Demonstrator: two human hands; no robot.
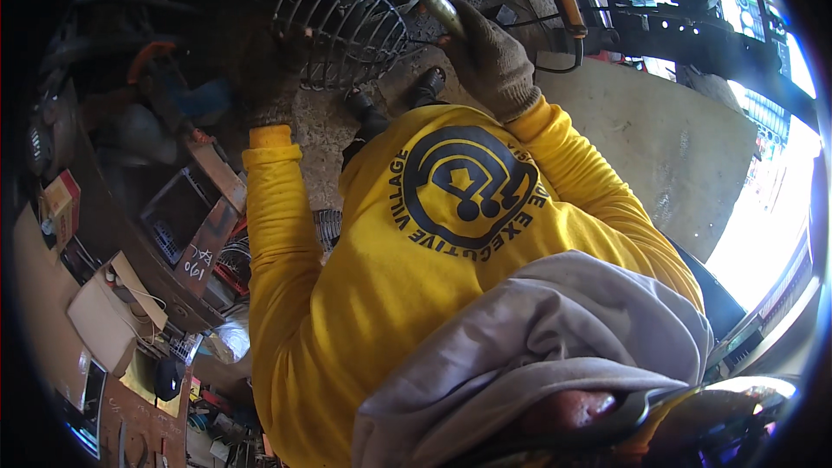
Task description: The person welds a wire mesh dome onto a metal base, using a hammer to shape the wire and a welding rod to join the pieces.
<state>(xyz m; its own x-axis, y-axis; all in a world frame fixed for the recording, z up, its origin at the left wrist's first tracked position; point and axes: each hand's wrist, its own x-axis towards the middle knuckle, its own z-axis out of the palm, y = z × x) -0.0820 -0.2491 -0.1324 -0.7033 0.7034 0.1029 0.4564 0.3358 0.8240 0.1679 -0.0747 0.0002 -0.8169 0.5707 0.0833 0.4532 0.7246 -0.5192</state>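
My right hand, in a grey knit work glove, is wrapped round the handle of a hammer. The dark hammer head points left, just above the right side of a cage of curved metal bars. At the cage's left edge is my left hand, gloved and deep in shade. A fingertip shows against the bars and the hand appears closed on the cage; its other fingers are hard to see. A small pinkish glow shows at the cage's upper left rim.
An orange-and-black corded power tool lies at the upper right, beside a large pale board. To the left are a dark workbench, an open cardboard box and cluttered crates. My shoes stand below the cage.
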